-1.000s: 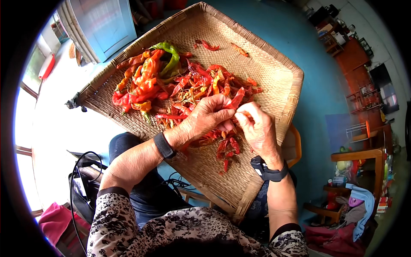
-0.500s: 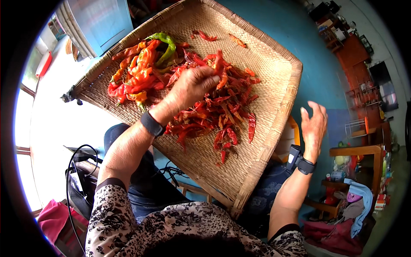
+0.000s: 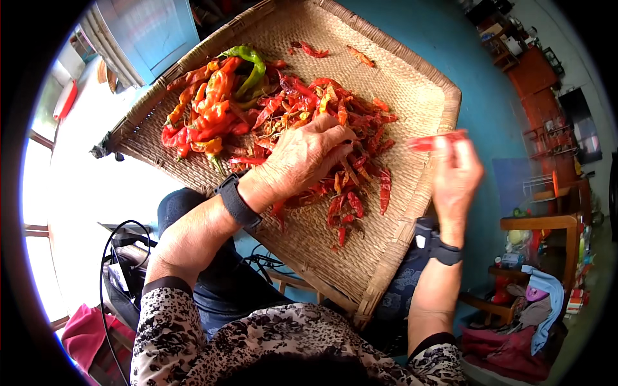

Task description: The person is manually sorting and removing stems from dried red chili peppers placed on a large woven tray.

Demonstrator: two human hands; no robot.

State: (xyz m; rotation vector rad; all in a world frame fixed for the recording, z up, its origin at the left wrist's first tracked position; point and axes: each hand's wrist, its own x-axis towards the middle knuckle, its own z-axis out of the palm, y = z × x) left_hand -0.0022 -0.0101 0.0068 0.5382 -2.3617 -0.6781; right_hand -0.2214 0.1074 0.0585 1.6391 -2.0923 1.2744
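Note:
My right hand is raised over the right rim of a woven basket tray, its fingers closed on a red dried chili pepper. Over the middle of the tray, my left hand is low against a heap of dried red chilies. Its fingers are drawn together, and whatever they hold is hidden. Larger glossy red-orange peppers lie left of the heap, with a curled green pepper among them. A few loose chilies are scattered toward the far side.
The tray rests across my lap, above my dark trousers. Black cables hang below its near edge. A dark bag and pink cloth are at lower left. A wooden chair piled with clothes stands at right.
My left hand has come down and nearer, and the chili it held up no longer shows there. My right hand, open before, has moved slightly left and now grips a red chili.

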